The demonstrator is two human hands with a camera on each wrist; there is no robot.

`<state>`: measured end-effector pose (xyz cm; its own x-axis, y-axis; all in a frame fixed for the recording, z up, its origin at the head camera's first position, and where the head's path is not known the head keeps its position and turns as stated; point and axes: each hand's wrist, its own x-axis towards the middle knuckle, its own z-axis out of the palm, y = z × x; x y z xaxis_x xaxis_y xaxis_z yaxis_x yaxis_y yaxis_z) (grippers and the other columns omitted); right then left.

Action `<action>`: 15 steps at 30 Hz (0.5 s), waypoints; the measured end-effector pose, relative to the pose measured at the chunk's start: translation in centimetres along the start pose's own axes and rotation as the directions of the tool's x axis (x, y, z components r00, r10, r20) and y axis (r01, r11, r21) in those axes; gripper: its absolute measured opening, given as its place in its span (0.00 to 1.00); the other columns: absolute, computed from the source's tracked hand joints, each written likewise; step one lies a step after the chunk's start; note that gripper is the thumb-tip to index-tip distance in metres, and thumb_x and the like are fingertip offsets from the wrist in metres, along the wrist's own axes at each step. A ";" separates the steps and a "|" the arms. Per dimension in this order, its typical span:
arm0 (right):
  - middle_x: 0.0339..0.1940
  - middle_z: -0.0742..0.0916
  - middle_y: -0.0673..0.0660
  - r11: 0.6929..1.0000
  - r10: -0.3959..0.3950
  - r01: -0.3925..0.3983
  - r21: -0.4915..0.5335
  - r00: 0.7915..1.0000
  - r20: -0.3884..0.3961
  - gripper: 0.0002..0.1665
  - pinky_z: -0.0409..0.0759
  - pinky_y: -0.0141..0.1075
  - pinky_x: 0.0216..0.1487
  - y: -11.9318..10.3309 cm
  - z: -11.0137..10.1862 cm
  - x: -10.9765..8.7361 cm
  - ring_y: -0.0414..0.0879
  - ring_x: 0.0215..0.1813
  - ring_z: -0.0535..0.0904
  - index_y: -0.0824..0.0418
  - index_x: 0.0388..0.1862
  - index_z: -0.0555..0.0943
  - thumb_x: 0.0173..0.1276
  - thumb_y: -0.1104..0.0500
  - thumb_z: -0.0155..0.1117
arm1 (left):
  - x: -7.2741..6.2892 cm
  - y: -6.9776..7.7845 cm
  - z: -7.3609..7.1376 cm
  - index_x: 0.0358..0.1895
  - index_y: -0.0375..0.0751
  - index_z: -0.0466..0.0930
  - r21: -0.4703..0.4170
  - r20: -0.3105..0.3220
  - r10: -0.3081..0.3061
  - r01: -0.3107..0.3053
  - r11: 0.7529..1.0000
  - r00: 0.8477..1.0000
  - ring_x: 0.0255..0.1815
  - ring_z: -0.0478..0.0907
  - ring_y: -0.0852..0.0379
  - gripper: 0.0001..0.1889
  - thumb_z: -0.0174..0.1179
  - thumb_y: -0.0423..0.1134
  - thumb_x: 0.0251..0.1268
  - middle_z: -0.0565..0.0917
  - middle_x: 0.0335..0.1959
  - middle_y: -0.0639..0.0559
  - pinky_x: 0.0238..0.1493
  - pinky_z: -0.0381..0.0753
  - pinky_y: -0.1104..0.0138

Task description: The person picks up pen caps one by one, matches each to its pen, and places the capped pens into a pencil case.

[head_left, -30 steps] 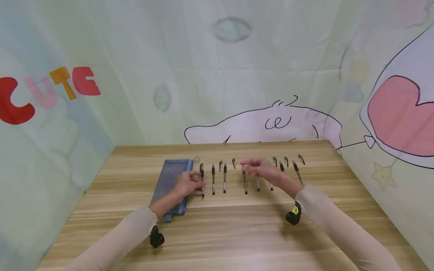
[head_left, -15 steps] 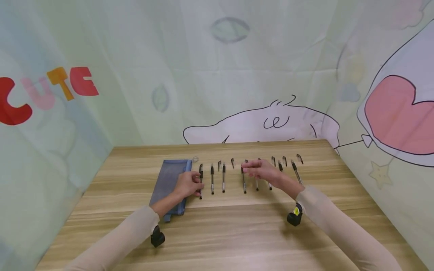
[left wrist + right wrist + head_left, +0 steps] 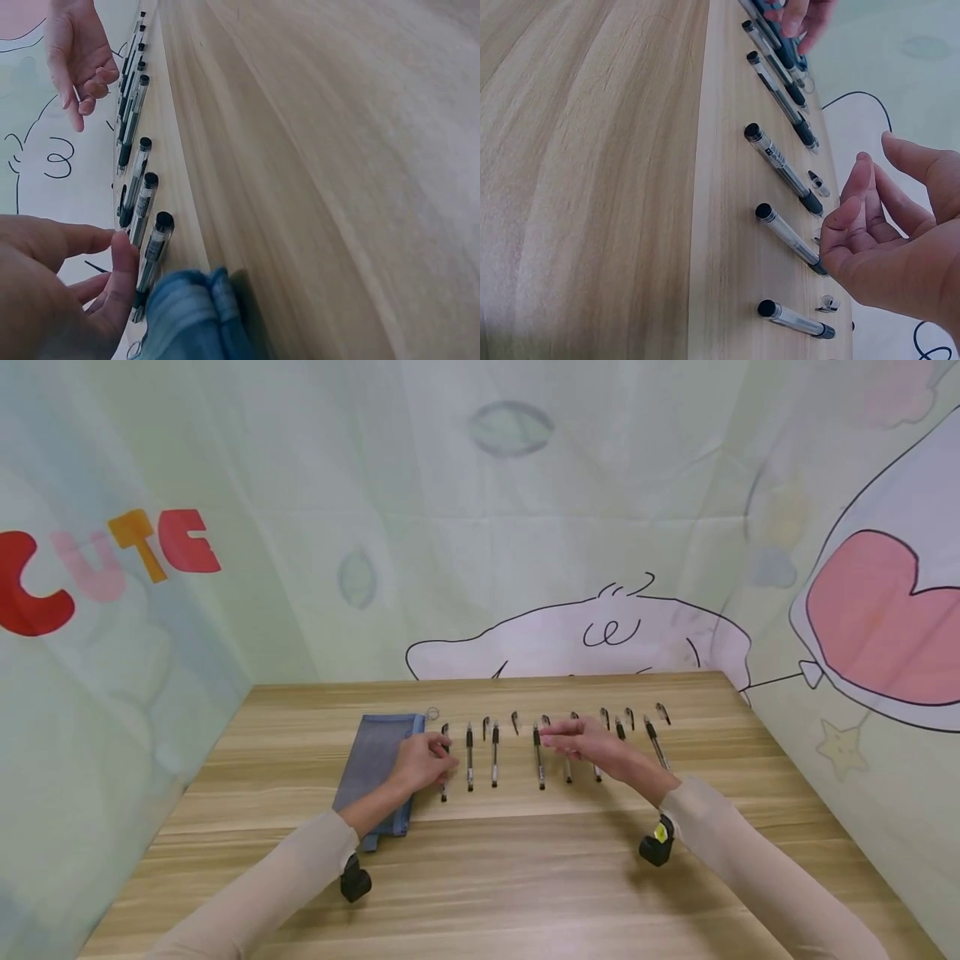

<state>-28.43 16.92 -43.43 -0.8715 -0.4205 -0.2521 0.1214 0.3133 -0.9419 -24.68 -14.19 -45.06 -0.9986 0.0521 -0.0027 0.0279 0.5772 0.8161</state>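
Note:
Several black pens lie in a row on the table. My left hand [image 3: 423, 762] is over the leftmost pen [image 3: 154, 251], beside a blue-grey mesh pouch [image 3: 367, 756]; its thumb and fingers are bent loosely and seem to hold nothing. The hand covers the middle of that pen in the head view. My right hand [image 3: 592, 745] hovers above the pens right of the middle, fingers extended, with nothing in it. Just left of its fingertips lies an uncapped pen [image 3: 539, 760]. Loose black caps, such as this pen cap [image 3: 515, 722], lie behind the pens.
A small ring [image 3: 432, 713] is at the pouch's upper right corner. Two more pens lie between the hands, a black-gripped pen [image 3: 470, 760] and a similar pen [image 3: 495, 758]. The wooden table [image 3: 510, 877] meets a printed cloth backdrop [image 3: 337, 635] at its far edge.
The leftmost pen has slid slightly toward me, and my left hand has then lifted a little from it. My right hand has drawn slightly right, away from the nearest pen's tip.

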 end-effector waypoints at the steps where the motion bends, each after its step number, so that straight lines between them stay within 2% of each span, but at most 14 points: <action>1: 0.53 0.86 0.55 1.000 -0.005 0.005 0.001 1.000 0.003 0.27 0.74 0.30 0.38 0.0 0.0 0.0 0.41 0.43 0.76 0.70 0.68 0.75 0.77 0.57 0.62 | 0.1 0.0 0.1 0.56 0.27 0.82 -0.010 0.005 0.002 -0.002 1.000 1.000 0.21 0.85 0.54 0.19 0.68 0.28 0.61 0.86 0.35 0.39 0.21 0.87 0.68; 4: 0.57 0.86 0.60 1.000 -0.006 0.006 0.004 1.000 0.005 0.26 0.75 0.29 0.38 0.0 0.0 -0.1 0.40 0.43 0.76 0.70 0.69 0.75 0.78 0.58 0.61 | 0.3 0.2 0.6 0.57 0.27 0.82 -0.020 0.026 0.019 -0.019 1.000 0.999 0.22 0.86 0.52 0.20 0.68 0.27 0.61 0.86 0.35 0.39 0.23 0.88 0.67; 7: 0.62 0.84 0.64 1.000 -0.007 0.007 0.001 1.000 0.008 0.26 0.75 0.30 0.40 0.1 -0.2 -0.3 0.40 0.43 0.76 0.70 0.69 0.74 0.78 0.58 0.60 | 0.7 0.3 1.3 0.56 0.27 0.81 0.042 0.030 0.077 -0.078 0.996 0.997 0.22 0.85 0.53 0.20 0.69 0.28 0.61 0.86 0.34 0.41 0.23 0.87 0.68; 10: 0.63 0.83 0.65 1.000 -0.008 0.008 0.002 1.000 0.015 0.26 0.76 0.31 0.41 0.1 -0.3 -0.4 0.41 0.45 0.77 0.70 0.70 0.74 0.79 0.58 0.59 | 1.0 0.2 1.9 0.55 0.25 0.81 0.102 0.023 0.157 -0.159 0.982 0.987 0.21 0.83 0.56 0.20 0.70 0.28 0.59 0.86 0.32 0.42 0.24 0.85 0.68; 13: 0.62 0.83 0.65 1.000 -0.010 0.010 -0.006 1.000 0.022 0.27 0.75 0.31 0.41 0.1 -0.4 -0.4 0.42 0.45 0.76 0.70 0.70 0.73 0.79 0.58 0.59 | 1.2 0.1 2.2 0.54 0.22 0.80 0.112 0.018 0.215 -0.216 0.970 0.976 0.20 0.81 0.59 0.21 0.70 0.28 0.57 0.85 0.29 0.43 0.23 0.84 0.69; 15: 0.61 0.83 0.64 1.000 -0.006 0.007 -0.010 1.000 0.024 0.27 0.74 0.32 0.41 0.1 -0.3 -0.4 0.42 0.45 0.76 0.70 0.70 0.73 0.79 0.57 0.59 | 1.2 0.2 2.2 0.53 0.21 0.80 0.089 0.027 0.208 -0.209 0.974 0.978 0.19 0.81 0.60 0.22 0.71 0.28 0.57 0.84 0.28 0.44 0.22 0.84 0.69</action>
<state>-28.20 17.43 -43.35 -0.8605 -0.4430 -0.2514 0.1107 0.3191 -0.9412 -25.79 -12.22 -46.21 -0.9695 0.1925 0.1515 0.2401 0.6238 0.7438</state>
